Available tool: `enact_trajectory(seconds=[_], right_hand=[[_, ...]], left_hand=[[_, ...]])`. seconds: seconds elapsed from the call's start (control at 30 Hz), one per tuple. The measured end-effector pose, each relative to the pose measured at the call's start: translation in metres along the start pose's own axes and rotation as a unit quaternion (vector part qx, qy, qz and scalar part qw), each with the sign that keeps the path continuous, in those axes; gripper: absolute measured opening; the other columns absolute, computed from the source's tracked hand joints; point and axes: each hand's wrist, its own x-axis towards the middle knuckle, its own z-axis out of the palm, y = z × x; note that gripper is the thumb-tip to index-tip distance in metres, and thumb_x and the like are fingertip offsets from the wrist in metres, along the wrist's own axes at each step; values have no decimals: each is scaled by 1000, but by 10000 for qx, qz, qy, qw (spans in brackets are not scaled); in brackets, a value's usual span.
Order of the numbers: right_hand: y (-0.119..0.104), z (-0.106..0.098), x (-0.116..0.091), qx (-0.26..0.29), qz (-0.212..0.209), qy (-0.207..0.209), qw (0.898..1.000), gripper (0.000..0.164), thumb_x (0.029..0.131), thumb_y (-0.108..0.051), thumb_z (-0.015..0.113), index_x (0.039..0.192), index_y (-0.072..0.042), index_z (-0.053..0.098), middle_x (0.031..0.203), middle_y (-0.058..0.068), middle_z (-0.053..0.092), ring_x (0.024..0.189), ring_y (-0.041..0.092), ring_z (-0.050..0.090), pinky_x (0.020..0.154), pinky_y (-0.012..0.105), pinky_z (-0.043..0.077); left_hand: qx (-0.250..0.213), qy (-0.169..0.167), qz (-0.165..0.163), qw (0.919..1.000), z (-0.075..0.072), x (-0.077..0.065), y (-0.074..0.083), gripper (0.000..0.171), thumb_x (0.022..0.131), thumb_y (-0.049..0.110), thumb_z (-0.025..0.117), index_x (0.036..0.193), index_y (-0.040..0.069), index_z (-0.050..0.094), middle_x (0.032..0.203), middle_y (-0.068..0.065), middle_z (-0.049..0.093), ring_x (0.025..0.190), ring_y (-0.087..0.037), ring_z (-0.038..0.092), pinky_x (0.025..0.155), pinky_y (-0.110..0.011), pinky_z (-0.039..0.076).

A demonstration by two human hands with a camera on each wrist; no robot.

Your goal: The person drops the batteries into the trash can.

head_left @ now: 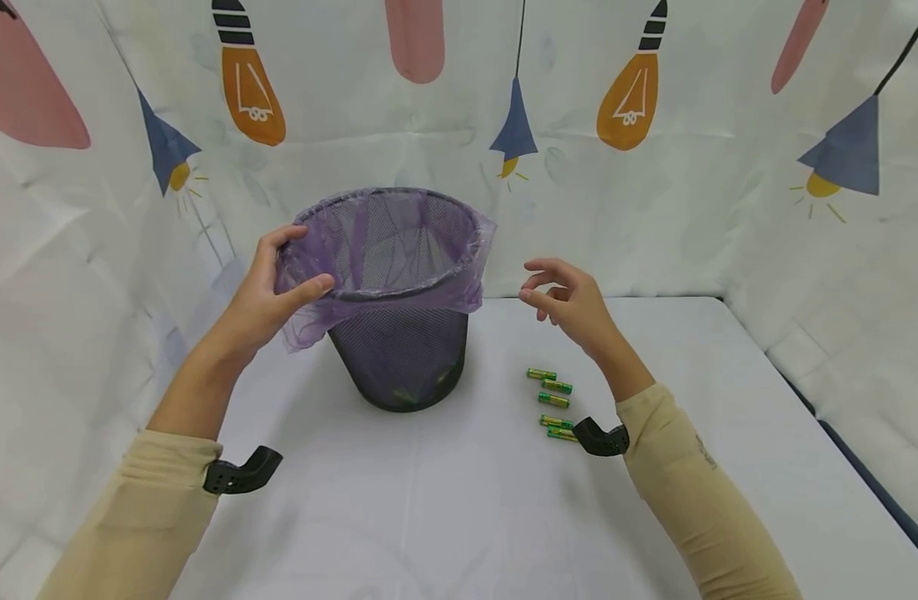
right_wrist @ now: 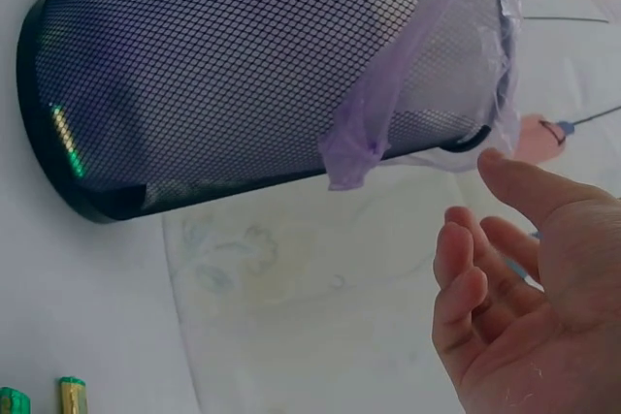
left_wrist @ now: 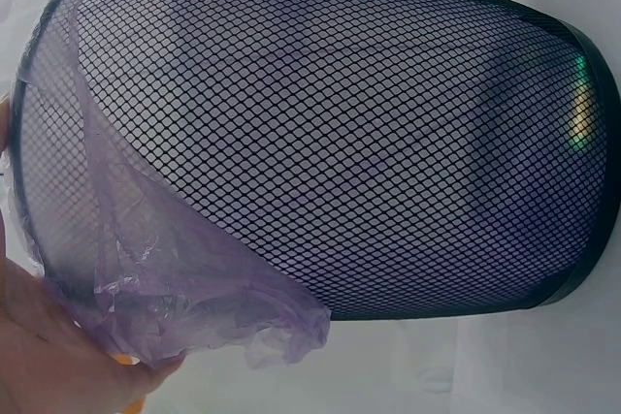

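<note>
A black mesh wastebasket point(head_left: 398, 354), lined with a translucent purple bin bag point(head_left: 443, 292) folded over its rim, stands on the table. My left hand point(head_left: 267, 287) grips the basket's left rim through the bag, thumb near the front edge and fingers farther back. To the right, in mid-air, my right hand point(head_left: 567, 300) is empty, its fingers loosely bent. Below it lie several green-and-gold batteries point(head_left: 554, 400) in a rough column. Through the mesh, a green-and-gold battery point(right_wrist: 68, 141) shows at the bottom of the basket.
The white table point(head_left: 443, 492) meets a patterned cloth backdrop point(head_left: 699, 225) behind the basket, with cloth at both sides too. A black wrist mount point(head_left: 601, 437) on the right sleeve overlaps the nearest batteries in the head view.
</note>
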Motion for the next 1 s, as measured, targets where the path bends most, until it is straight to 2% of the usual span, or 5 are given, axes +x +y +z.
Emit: enact_trajectory(seconds=[0.33,0.63,0.73,0.87,1.0], right_hand=[[34,-2,-1,118,180,138,9997,42,83,-25,67,122,-17,55,98,2,62,61,23,56,51,25,42],[51,-2,-6,88,215,184,9996,43,82,-30,67,122,-20,54,99,1,62,60,18,55,51,25,42],[58,-2,-9,113,314,173,9993,43,83,-29,66,122,-19,54,98,0,62,63,25,56,52,25,42],[65,-1,-12,194,461,151,9986,43,83,-29,66,123,-19,54,99,1,62,66,30,56,53,25,43],[60,1,-19,157,630,119,9978,42,85,-23,64,124,-15,53,103,9,61,68,32,56,55,28,44]], left_hand=[[-5,6,76,10000,0,1,-2,70,87,27,59,140,34,14,150,-1,10,131,-21,21,107,-49,17],[-39,6,117,9999,0,1,-2,70,87,26,58,140,34,14,149,-1,10,130,-21,21,106,-48,17],[-24,7,94,10000,0,1,-2,70,87,27,58,140,34,14,149,-1,10,130,-21,21,107,-48,17],[-26,9,76,10000,0,1,-3,70,87,27,59,140,34,14,150,-1,9,132,-22,19,108,-49,16],[-34,-7,61,10000,0,1,-2,70,87,27,59,140,35,14,150,-1,9,132,-22,19,108,-50,16]])
